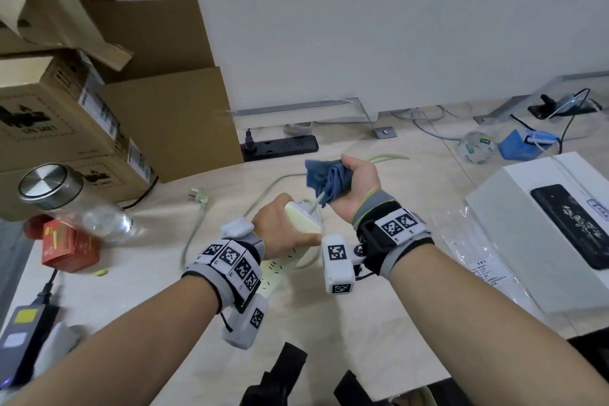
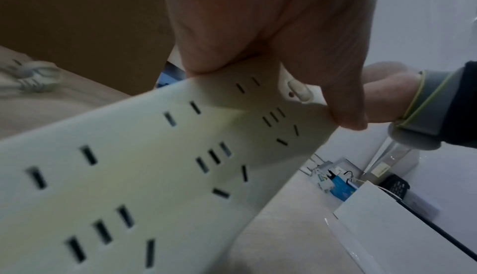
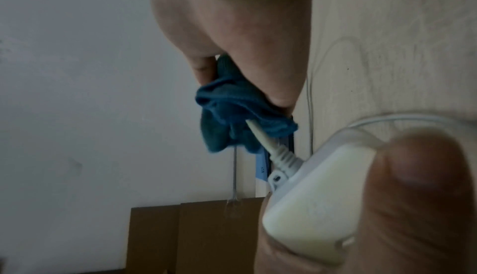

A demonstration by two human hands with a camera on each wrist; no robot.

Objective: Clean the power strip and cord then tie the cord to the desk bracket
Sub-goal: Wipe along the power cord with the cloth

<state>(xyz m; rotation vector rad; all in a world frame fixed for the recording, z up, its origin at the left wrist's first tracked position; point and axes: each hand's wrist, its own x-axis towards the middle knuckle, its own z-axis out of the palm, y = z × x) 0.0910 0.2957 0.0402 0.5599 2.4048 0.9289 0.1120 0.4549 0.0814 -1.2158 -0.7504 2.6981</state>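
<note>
While the left hand grips the cord end of the white power strip, lifted at a slant above the desk, the right hand squeezes a blue cloth around the cord just beyond it. Farther out, the cord loops over the desk to its plug, near the cardboard boxes.

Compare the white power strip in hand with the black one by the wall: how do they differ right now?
The white power strip is lifted off the desk in the left hand; the black power strip lies flat near the wall. The black one has a plug in it; the white one's visible sockets are empty. The white one's cord is wrapped in a blue cloth gripped by the right hand. Both are long multi-socket strips.
</note>
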